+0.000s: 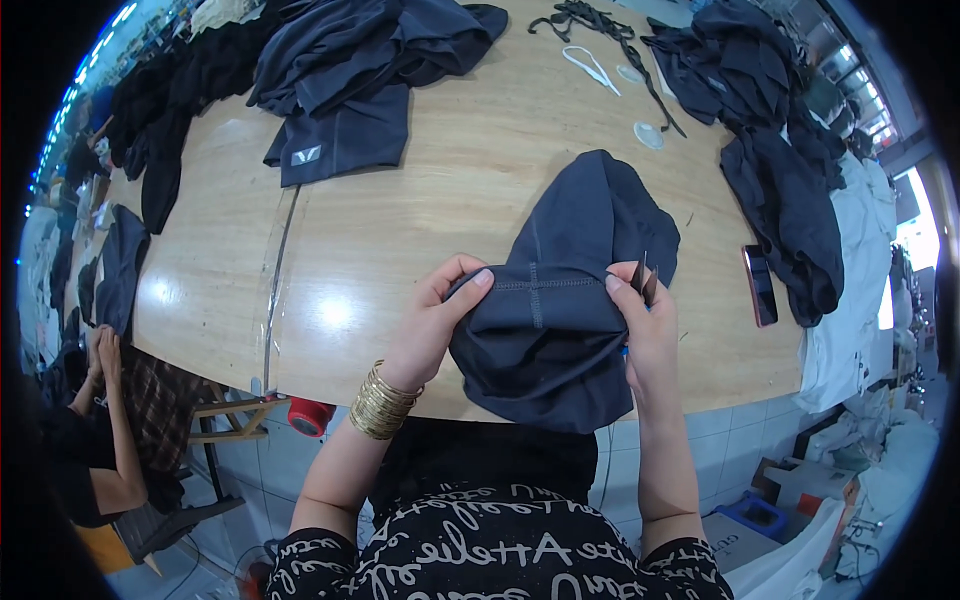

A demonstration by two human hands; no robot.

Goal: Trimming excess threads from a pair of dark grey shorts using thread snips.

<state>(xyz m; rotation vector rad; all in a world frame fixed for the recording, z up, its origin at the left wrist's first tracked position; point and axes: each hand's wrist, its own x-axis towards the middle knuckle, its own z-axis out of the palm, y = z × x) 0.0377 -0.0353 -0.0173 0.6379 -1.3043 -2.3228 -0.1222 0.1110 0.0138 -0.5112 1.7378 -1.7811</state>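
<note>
A dark blue-grey garment (590, 220) is stretched between my two hands, its lower part hanging over the table's front edge. Crossing stitched seams show on the taut stretch between my thumbs. My left hand (440, 310), with gold bangles at the wrist, pinches the fabric under its thumb at the left end of the seam. At the right end, my right hand (645, 310) grips the cloth. Thread snips (645, 275) are also tucked in that hand, their dark pointed blades sticking up past the fingers; most of their body is hidden.
On the wooden table (400, 230) lie heaped dark garments (370, 60), more dark clothes (790, 200) at right, a phone (760, 285), dark cords (650, 70) and a white loop (592, 70). A co-worker's hands (103, 350) handle cloth at far left. A red round object (310, 415) is below the edge.
</note>
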